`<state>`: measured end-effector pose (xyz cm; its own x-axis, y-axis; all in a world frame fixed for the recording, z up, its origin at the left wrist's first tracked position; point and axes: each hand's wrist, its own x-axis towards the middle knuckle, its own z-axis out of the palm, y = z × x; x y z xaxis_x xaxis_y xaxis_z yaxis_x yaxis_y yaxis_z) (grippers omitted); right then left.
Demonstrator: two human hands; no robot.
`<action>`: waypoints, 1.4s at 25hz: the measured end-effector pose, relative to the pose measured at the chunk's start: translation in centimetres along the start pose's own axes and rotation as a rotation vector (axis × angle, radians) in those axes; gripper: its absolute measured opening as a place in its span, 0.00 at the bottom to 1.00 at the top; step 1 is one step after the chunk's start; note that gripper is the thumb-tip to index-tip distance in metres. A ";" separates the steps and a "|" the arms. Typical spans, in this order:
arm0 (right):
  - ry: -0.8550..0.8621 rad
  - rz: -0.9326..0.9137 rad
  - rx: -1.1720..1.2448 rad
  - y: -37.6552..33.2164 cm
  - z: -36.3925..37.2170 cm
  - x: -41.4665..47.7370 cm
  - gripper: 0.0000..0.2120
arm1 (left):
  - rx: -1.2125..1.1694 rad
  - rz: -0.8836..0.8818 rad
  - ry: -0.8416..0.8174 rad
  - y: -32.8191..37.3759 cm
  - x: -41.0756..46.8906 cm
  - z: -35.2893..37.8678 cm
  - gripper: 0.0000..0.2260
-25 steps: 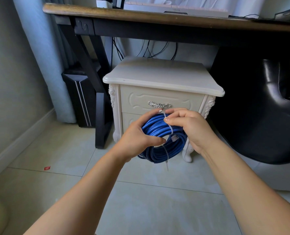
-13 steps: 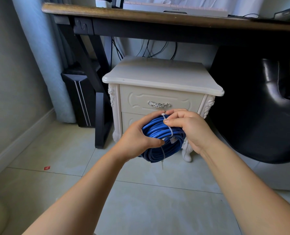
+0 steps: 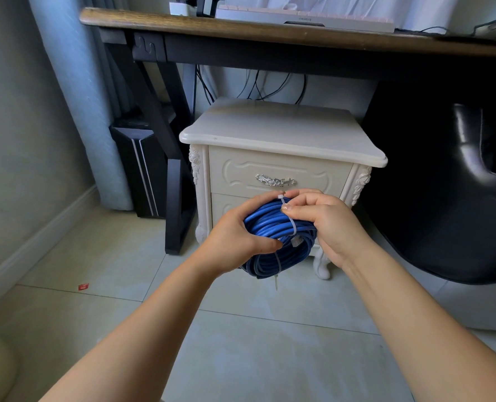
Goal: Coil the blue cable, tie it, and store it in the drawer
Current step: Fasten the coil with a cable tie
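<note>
Your left hand (image 3: 235,242) grips the blue cable (image 3: 273,224), coiled, at its left side; your right hand (image 3: 328,224) pinches the white tie (image 3: 291,224) on top. Compared with one second ago, the tie lies closer on the cable, which is held between both hands.

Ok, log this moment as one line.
step: tying | left hand: grips coiled blue cable | right hand: pinches white plastic zip tie round coil | cream nightstand drawer: closed
</note>
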<state>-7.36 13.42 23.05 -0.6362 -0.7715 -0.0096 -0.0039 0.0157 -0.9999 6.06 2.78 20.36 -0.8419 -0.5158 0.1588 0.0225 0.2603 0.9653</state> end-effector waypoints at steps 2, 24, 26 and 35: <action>0.002 -0.001 0.003 0.0 0.0 0.0 0.05 | 0.002 0.004 0.002 0.0 0.0 0.0 0.33; 0.072 -0.193 -0.212 -0.1 1.2 -0.6 0.05 | 0.165 0.179 0.223 0.0 0.4 0.2 0.22; 0.090 -0.247 -0.223 -0.3 1.2 -0.5 0.06 | 0.158 0.193 0.217 0.1 0.4 0.2 0.22; 0.175 -0.383 -0.230 0.1 1.9 -0.4 0.05 | 0.156 0.186 0.236 0.4 0.4 0.6 0.20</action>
<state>-5.65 12.49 22.94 -0.6762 -0.6306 0.3808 -0.4214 -0.0929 -0.9021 5.45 3.16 20.73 -0.6825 -0.6181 0.3900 0.0658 0.4795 0.8751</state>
